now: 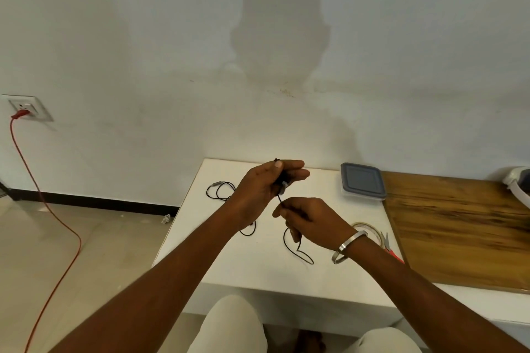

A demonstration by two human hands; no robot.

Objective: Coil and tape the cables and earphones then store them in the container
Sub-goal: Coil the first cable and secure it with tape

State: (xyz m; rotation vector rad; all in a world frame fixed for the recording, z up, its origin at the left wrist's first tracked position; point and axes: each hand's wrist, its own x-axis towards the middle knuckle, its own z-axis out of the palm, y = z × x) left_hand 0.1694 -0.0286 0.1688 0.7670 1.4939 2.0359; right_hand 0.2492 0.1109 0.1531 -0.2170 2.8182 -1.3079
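My left hand (268, 183) is raised over the white table (229, 264) and grips a small bundle of thin black cable between thumb and fingers. The black cable (298, 251) runs down from it to my right hand (308, 222), which pinches the strand; its loose end loops on the table below. A second black cable (219, 190) lies in loose loops at the table's far left, partly hidden by my left arm. The container (362, 180), clear with a grey lid on it, stands at the table's far right corner.
A roll of clear tape (370, 229) and red-handled scissors (390, 246) lie behind my right wrist near a wooden tabletop (459, 232). A red cord (48, 209) runs from a wall socket (25, 107) across the floor at left. A white object (516, 183) sits far right.
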